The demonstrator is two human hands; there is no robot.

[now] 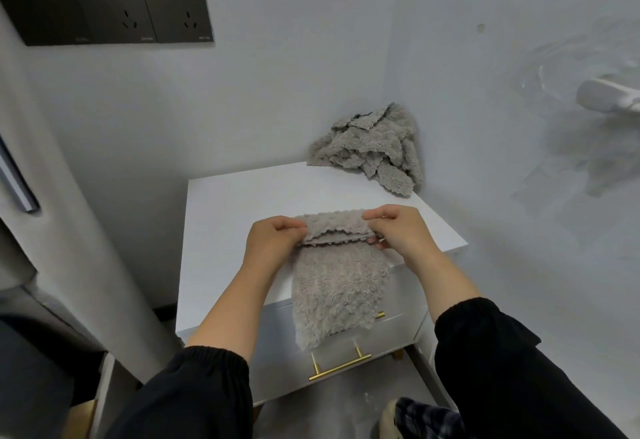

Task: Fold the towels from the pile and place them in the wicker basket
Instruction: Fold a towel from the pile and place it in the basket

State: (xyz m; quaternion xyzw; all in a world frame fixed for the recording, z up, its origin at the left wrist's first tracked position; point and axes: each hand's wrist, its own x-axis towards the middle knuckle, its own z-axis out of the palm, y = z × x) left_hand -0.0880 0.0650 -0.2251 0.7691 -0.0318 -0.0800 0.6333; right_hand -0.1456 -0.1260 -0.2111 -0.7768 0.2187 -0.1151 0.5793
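Hanging over the front edge of the white counter (pixel 221 231), a grey fleecy towel (pixel 337 289) with scalloped edges drapes past the drawer's brass handle (pixel 341 366). Top edge rolled back on itself. Left hand (pixel 273 239) and right hand (pixel 401 231) each pinch a top corner, fingers curled, black sleeves behind. Crumpled pile (pixel 370 148) of matching towels sits at the counter's far right corner against the wall.

Your left hand (pixel 273 236) and right hand (pixel 401 229) pinch the folded far edge of a grey towel (pixel 337 283); it overhangs the bench's (pixel 235 224) near edge. The towel pile (pixel 372 148) occupies the far right corner.
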